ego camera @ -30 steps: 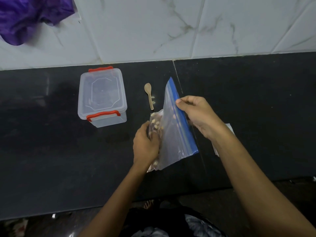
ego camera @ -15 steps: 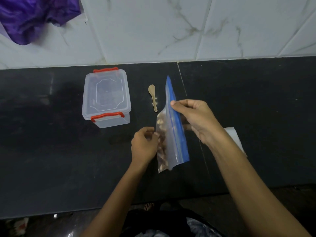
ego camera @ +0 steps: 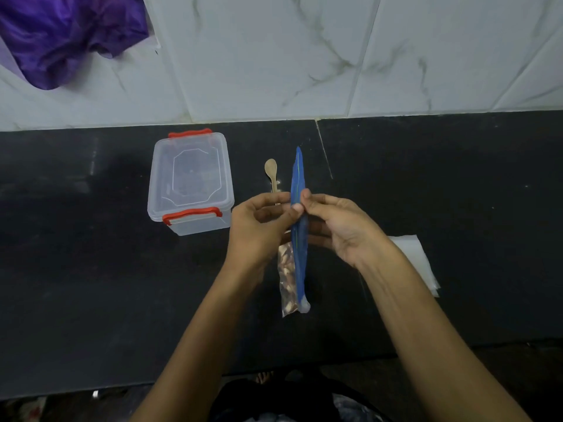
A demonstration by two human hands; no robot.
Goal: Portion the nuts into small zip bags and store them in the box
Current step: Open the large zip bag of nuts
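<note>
A large clear zip bag (ego camera: 298, 239) with a blue zip strip stands on edge above the black counter, nuts (ego camera: 288, 275) showing through its lower side. My left hand (ego camera: 259, 226) and my right hand (ego camera: 338, 226) pinch the blue strip from either side near its middle. A clear plastic box (ego camera: 190, 182) with red latches sits closed to the left of my hands. A small wooden spoon (ego camera: 271, 175) lies between the box and the bag. A stack of small clear zip bags (ego camera: 417, 260) lies flat to the right, partly hidden by my right forearm.
The black counter (ego camera: 91, 284) meets a white marbled tile wall (ego camera: 304, 56) at the back. A purple cloth (ego camera: 61, 35) hangs at the top left. The counter's front edge runs below my forearms.
My left hand has let go of the bag's nut-filled side and risen to the blue strip. The bag has turned edge-on to me, with both hands now pinching its top.
</note>
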